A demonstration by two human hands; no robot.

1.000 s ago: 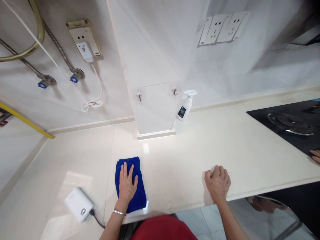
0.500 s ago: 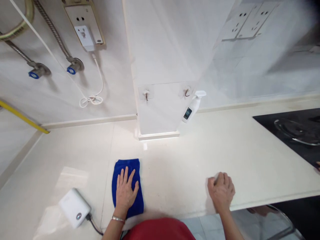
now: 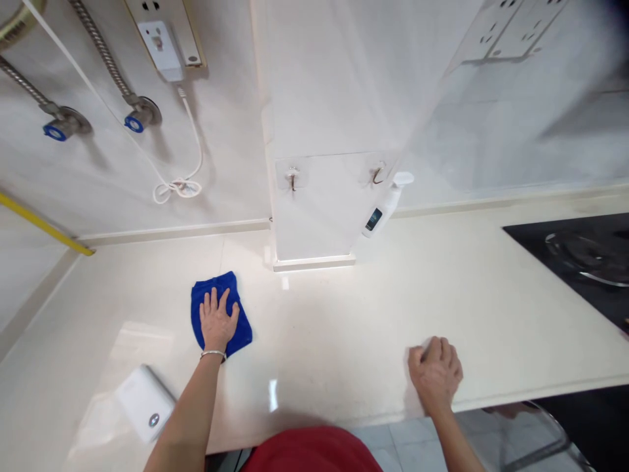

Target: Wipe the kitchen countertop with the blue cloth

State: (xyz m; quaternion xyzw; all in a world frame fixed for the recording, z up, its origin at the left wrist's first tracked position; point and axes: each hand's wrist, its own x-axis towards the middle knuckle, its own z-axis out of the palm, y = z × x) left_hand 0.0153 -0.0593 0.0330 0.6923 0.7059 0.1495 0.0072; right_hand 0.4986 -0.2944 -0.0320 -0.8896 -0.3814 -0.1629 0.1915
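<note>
My left hand (image 3: 217, 322) lies flat with spread fingers on a blue cloth (image 3: 242, 333), pressing it against the pale countertop (image 3: 334, 341). The cloth is slightly rumpled, and its edges show around the hand. Toward the counter's front edge on the right, my right hand (image 3: 435, 372) rests on the surface as a loose fist. Its fingers are curled under, and I see nothing held in it. A white power bank (image 3: 145, 401) lies to the left of my left forearm, which partly covers its near corner.
A white spray bottle (image 3: 383, 210) stands by the wall pillar (image 3: 314, 216). At the right is a black cooktop (image 3: 580, 255). Two blue-capped valves (image 3: 140, 117), a plugged-in charger (image 3: 161, 49) and a yellow pipe (image 3: 44, 224) are at the left wall.
My left hand has slid the blue cloth away from me and to the left, toward the wall. The right hand stays in place. The view has shifted slightly.
</note>
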